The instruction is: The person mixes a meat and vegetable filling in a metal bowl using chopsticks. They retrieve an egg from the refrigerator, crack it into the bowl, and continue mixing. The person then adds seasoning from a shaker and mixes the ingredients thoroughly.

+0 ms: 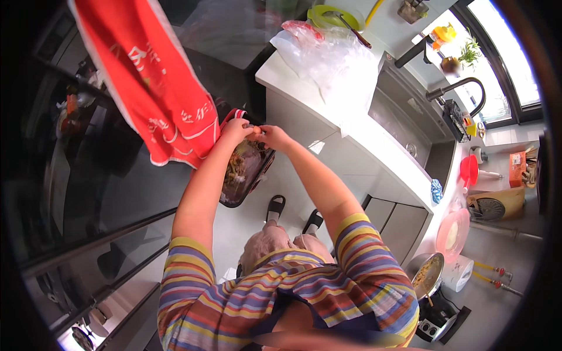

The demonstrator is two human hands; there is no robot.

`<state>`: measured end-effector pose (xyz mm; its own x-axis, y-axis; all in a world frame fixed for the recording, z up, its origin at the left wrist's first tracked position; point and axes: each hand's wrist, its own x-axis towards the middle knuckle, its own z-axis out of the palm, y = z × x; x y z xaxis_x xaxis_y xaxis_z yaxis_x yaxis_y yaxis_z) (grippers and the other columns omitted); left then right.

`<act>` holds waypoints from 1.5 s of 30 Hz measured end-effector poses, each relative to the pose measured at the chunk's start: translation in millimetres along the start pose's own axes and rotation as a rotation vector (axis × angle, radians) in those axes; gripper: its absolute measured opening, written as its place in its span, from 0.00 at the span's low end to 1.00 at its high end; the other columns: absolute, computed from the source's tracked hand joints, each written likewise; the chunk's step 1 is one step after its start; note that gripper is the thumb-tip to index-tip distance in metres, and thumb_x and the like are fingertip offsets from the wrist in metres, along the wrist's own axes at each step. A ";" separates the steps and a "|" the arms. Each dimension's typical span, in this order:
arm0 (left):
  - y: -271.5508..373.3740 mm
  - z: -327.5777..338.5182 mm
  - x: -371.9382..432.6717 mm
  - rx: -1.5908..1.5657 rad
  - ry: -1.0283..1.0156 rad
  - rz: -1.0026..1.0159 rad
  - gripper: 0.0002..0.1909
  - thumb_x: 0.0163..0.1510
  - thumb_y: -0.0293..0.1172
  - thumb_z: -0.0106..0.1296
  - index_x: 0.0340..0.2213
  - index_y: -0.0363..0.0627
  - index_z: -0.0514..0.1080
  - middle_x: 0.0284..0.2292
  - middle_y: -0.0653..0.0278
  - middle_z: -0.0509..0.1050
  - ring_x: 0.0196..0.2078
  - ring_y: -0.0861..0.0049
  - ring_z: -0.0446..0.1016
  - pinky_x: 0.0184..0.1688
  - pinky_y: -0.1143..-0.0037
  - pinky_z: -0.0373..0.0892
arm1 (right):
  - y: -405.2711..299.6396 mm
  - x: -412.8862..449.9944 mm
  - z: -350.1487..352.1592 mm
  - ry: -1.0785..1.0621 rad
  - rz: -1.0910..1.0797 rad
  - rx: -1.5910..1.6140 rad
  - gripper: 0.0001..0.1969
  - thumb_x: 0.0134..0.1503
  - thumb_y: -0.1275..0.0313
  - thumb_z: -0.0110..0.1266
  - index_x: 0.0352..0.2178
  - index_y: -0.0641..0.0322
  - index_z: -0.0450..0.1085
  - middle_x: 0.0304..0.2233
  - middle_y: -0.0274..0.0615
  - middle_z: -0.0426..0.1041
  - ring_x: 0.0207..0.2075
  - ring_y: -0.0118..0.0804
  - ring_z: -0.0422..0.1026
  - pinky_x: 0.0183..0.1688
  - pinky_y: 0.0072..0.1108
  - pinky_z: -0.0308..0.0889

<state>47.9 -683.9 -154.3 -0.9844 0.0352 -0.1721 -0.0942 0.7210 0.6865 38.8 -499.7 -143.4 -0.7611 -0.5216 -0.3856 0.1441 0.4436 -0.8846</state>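
Note:
Before me my left hand (237, 130) and my right hand (275, 137) meet over a waste bin on the floor. Between their fingertips is a small, rounded orange-brown thing (257, 130), too small and too covered to name surely. Both hands appear to pinch it. Below them the dark-rimmed bin (235, 204) holds green and brown food scraps (235, 164) and crumpled clear plastic (251, 163). A red apron-like cloth (162, 87) with white trim and writing hangs just left of my left hand, covering part of the bin's far side.
A white counter (287, 83) stands to the right, with plastic bags (325, 61), a green bowl (336, 15) and a steel sink (395, 105). Farther right are a pink basin (454, 234) and a pan of food (426, 272). Glossy dark panels (140, 193) line the left.

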 end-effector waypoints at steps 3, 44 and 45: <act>4.4 2.7 3.4 0.156 0.032 -0.074 0.14 0.38 0.36 0.59 0.25 0.39 0.71 0.26 0.56 0.73 0.30 0.63 0.72 0.32 0.71 0.67 | 25.1 14.9 19.5 0.105 -0.006 -0.145 0.19 0.46 0.61 0.56 0.37 0.63 0.68 0.29 0.47 0.73 0.31 0.42 0.73 0.33 0.28 0.66; 567.0 473.3 -243.7 -0.368 -1.329 0.439 0.24 0.55 0.38 0.44 0.49 0.37 0.57 0.43 0.58 0.65 0.42 0.75 0.68 0.41 0.77 0.67 | 257.9 -819.1 -153.0 2.270 -0.081 0.497 0.23 0.55 0.68 0.49 0.50 0.64 0.57 0.42 0.47 0.65 0.44 0.34 0.64 0.45 0.21 0.60; 580.3 492.2 -254.7 -0.337 -1.329 0.409 0.25 0.55 0.38 0.44 0.50 0.37 0.55 0.45 0.57 0.63 0.43 0.74 0.67 0.41 0.76 0.67 | 273.7 -823.5 -164.4 2.201 -0.189 0.586 0.18 0.57 0.66 0.45 0.47 0.64 0.63 0.33 0.42 0.70 0.34 0.29 0.69 0.36 0.18 0.65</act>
<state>317.0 66.2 -59.8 -0.1007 0.9429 -0.3174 -0.0583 0.3129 0.9480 601.1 171.0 -24.8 -0.0161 0.9944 0.1049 -0.1930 0.0998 -0.9761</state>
